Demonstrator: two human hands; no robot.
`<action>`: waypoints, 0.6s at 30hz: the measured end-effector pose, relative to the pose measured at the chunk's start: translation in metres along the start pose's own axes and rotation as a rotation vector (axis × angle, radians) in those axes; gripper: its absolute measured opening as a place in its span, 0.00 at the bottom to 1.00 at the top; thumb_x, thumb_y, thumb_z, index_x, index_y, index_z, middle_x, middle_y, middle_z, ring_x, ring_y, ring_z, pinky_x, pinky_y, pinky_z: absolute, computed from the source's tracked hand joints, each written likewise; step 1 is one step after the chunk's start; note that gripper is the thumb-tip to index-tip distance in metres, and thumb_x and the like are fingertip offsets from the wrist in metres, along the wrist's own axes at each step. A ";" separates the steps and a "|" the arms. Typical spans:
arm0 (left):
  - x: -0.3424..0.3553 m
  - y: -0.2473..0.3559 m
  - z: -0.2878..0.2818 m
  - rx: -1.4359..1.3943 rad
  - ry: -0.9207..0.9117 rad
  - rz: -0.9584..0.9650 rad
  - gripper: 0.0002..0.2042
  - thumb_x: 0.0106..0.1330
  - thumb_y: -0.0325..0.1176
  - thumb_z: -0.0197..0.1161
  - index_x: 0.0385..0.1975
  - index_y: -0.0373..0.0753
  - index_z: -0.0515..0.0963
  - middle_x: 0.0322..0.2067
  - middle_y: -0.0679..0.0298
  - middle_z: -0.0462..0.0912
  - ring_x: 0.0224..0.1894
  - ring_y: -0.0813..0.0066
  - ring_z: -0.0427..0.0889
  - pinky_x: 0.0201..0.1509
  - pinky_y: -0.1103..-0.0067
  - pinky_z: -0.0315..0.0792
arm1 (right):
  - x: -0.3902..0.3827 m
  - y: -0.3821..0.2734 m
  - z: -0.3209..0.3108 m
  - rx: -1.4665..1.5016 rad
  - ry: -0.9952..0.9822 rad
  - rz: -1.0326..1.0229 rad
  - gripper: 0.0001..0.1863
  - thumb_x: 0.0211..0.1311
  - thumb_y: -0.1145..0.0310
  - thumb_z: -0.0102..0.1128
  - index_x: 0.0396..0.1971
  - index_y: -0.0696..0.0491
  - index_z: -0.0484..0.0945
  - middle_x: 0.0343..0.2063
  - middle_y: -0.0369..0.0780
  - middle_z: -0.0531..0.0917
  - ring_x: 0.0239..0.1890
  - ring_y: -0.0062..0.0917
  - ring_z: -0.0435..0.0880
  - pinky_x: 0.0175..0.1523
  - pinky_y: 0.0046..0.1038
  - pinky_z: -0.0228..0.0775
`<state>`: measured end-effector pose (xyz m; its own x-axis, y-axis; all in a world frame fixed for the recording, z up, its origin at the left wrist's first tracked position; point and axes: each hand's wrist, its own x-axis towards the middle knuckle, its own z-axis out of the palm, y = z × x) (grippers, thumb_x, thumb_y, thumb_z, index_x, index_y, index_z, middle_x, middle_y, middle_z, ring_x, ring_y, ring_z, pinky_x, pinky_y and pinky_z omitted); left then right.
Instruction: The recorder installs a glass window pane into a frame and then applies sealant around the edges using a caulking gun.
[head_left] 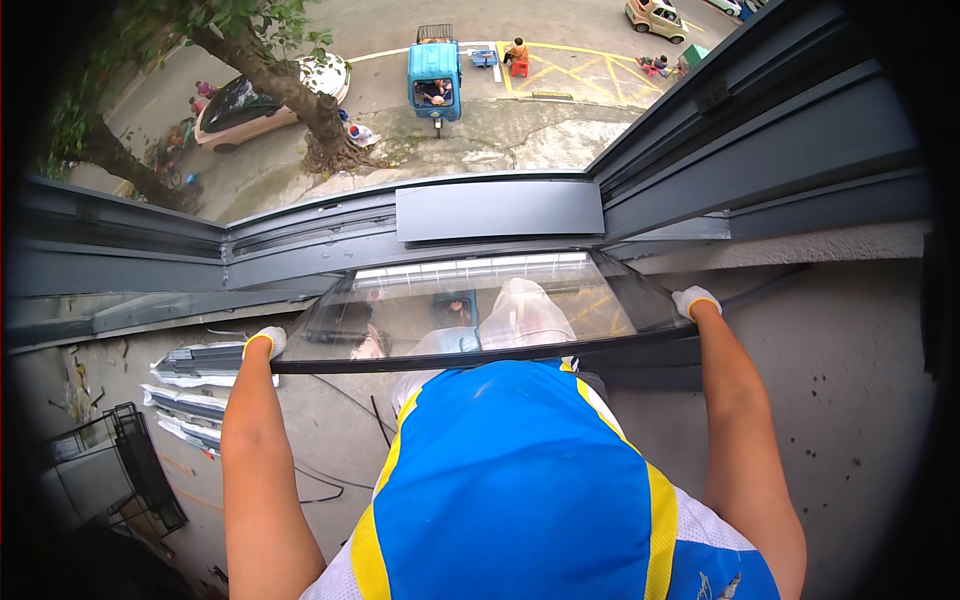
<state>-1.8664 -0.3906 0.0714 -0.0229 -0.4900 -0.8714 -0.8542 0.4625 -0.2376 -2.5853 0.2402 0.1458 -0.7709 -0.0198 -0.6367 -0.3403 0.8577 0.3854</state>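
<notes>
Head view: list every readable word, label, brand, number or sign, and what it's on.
None readable.
Blue-and-yellow shirt: small marks at lower right, too unclear to read.
Blue three-wheeler, parked pale car: any lettering too small.
Framed glass pane: no lettering visible.

The view is taken from head height, aimed down between left hand (pixel 264 343) and right hand (pixel 697 302), both near; the street (pixel 560 28) is caught beyond them.
</notes>
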 end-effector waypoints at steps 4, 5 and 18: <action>0.019 -0.006 0.002 0.059 0.050 0.044 0.21 0.66 0.27 0.49 0.52 0.31 0.85 0.57 0.44 0.84 0.61 0.45 0.83 0.63 0.57 0.76 | 0.000 -0.002 -0.008 0.002 -0.020 -0.015 0.32 0.71 0.43 0.47 0.58 0.53 0.83 0.63 0.49 0.81 0.67 0.47 0.77 0.69 0.44 0.70; 0.019 -0.008 0.004 0.047 0.064 0.037 0.21 0.66 0.27 0.49 0.52 0.31 0.85 0.57 0.44 0.84 0.61 0.45 0.83 0.63 0.57 0.76 | 0.001 -0.003 -0.009 0.000 -0.022 -0.005 0.32 0.71 0.43 0.46 0.58 0.53 0.83 0.63 0.49 0.80 0.67 0.47 0.77 0.69 0.44 0.70; 0.027 0.001 0.007 -0.109 0.005 -0.104 0.23 0.66 0.33 0.51 0.58 0.35 0.81 0.61 0.55 0.83 0.63 0.53 0.82 0.65 0.57 0.72 | 0.041 -0.010 -0.015 -0.104 0.014 -0.141 0.34 0.73 0.44 0.43 0.55 0.59 0.83 0.61 0.58 0.78 0.67 0.52 0.75 0.71 0.44 0.66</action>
<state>-1.8643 -0.3982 0.0444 0.0657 -0.5349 -0.8424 -0.9033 0.3268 -0.2780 -2.6216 0.2227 0.1256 -0.7185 -0.1441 -0.6804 -0.4992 0.7881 0.3602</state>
